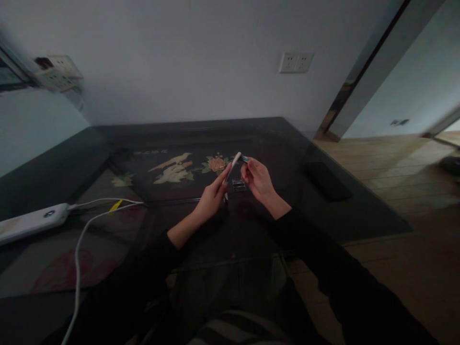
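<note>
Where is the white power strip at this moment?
In the head view, the white power strip lies at the far left on the dark glass table, its white cables running toward the person, well left of the left hand.

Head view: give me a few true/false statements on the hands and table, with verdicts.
1. The left hand holds a slim white object. True.
2. The right hand lies flat on the table. False: it is raised, holding a small green-tipped item at the white object's end.
3. A white power strip lies at the table's left. True.
4. A dark phone-like slab is in the left hand. False: it lies on the table, to the right.
</note>
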A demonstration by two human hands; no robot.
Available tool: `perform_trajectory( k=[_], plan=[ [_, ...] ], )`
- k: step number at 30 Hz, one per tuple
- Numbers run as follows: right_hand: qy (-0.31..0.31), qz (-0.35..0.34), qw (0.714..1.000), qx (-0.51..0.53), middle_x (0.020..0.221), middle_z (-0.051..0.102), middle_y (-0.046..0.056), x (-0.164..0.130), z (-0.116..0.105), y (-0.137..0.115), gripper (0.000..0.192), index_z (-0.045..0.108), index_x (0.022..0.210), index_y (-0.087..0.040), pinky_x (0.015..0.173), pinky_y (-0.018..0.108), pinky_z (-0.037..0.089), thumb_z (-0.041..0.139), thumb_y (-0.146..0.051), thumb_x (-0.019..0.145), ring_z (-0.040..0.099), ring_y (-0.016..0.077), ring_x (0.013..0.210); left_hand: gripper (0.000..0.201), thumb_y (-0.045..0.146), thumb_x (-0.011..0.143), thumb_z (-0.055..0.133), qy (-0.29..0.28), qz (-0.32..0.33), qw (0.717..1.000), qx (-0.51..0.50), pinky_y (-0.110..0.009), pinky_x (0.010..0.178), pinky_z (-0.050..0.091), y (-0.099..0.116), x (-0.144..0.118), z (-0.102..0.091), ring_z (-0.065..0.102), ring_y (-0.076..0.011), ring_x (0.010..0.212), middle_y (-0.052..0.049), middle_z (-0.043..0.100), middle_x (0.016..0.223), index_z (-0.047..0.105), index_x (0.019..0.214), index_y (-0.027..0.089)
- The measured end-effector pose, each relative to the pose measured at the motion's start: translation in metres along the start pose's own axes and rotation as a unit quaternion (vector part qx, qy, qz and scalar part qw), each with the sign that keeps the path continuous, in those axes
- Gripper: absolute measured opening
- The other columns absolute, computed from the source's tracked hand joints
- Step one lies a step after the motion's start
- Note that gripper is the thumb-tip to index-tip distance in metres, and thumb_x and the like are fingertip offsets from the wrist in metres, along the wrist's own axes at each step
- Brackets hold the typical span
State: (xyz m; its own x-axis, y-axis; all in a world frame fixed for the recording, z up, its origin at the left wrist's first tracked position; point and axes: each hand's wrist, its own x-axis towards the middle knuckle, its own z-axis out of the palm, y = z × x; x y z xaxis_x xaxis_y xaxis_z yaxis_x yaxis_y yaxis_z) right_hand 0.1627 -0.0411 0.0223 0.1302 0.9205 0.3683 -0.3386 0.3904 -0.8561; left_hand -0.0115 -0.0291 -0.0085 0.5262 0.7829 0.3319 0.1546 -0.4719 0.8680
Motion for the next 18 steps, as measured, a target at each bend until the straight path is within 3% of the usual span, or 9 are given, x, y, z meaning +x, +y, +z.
perform_trajectory(
  k=[6,18],
  plan=[
    [-0.001,-0.001,1.000,-0.005,0.053,0.048,-0.006,0.001,-0.003,0.003,0.046,0.061,0.076,-0.021,0.046,0.027,0.022,0.072,-0.065,0.073,0.035,0.0074,0.046,0.060,0.027,0.100,0.042,-0.025,0.006,0.999,-0.019,-0.022,0.058,0.035,0.003,-0.001,0.002,0.035,-0.0105,0.058,0.002,0.052,0.070,0.025,0.157,0.024],
    [0.010,0.024,1.000,0.011,0.057,0.046,-0.005,0.001,-0.004,0.006,0.049,0.073,0.094,-0.021,0.049,0.025,0.027,0.073,-0.064,0.072,0.035,0.0090,0.053,0.061,0.028,0.100,0.039,-0.072,-0.003,0.996,-0.046,-0.022,0.057,0.037,0.012,-0.003,0.006,0.037,-0.0099,0.057,0.003,0.046,0.069,0.021,0.158,0.022]
  ],
)
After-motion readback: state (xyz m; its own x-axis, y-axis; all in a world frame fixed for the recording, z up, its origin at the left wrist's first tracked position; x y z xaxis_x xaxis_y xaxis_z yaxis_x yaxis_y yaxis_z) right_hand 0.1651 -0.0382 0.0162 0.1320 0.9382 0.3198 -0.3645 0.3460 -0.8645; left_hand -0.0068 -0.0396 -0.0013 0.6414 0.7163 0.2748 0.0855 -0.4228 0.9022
